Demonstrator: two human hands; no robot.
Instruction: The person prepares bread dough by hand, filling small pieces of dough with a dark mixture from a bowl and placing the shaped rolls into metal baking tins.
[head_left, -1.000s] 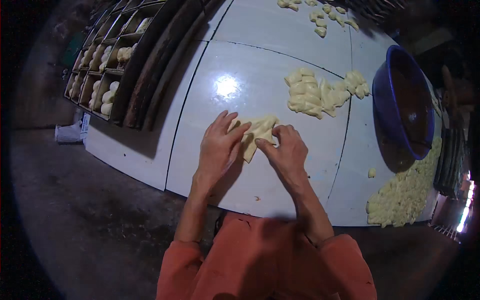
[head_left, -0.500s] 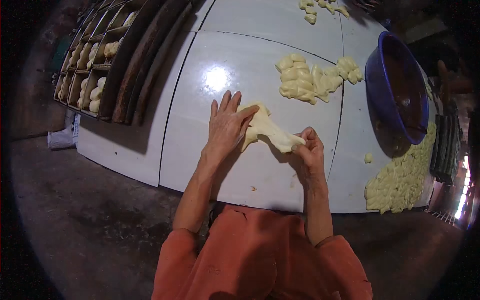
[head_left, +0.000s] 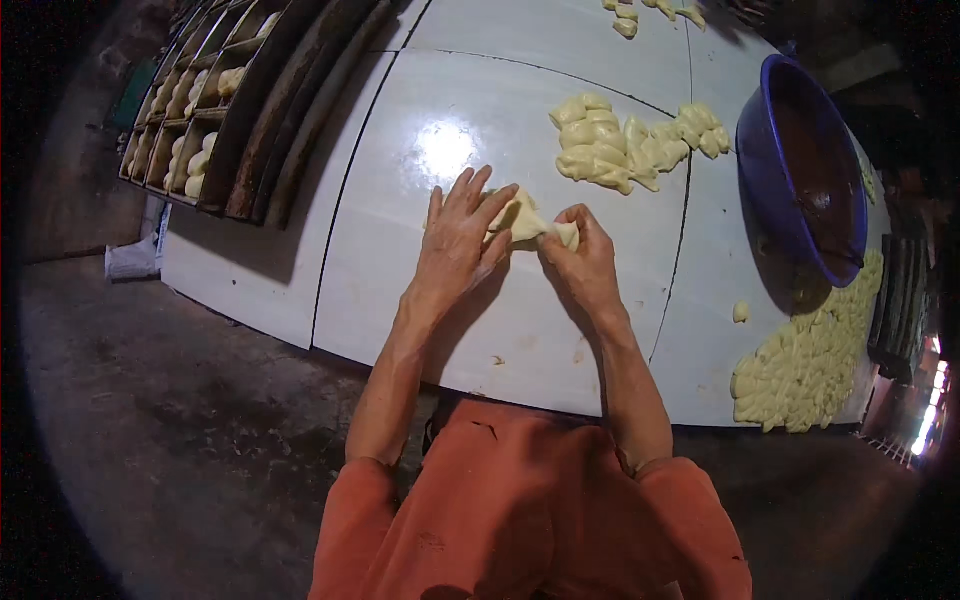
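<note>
A pale yellow piece of dough lies on the white tiled table between my hands. My left hand rests over its left side with fingers spread, partly covering it. At the other end, my right hand pinches the dough between thumb and fingers. Just beyond, to the right, sits a cluster of shaped dough pieces, pressed close together, with a smaller group beside it.
A blue basin with brown contents stands at the right. Many dough pieces cover the near right corner, a small lump next to them. At the far left, a divided dark tray holds dough rolls. More pieces lie at the far edge.
My right hand has moved left and away from me, toward my left hand. The dough, stretched out long before, is now shorter and gathered between the hands.
</note>
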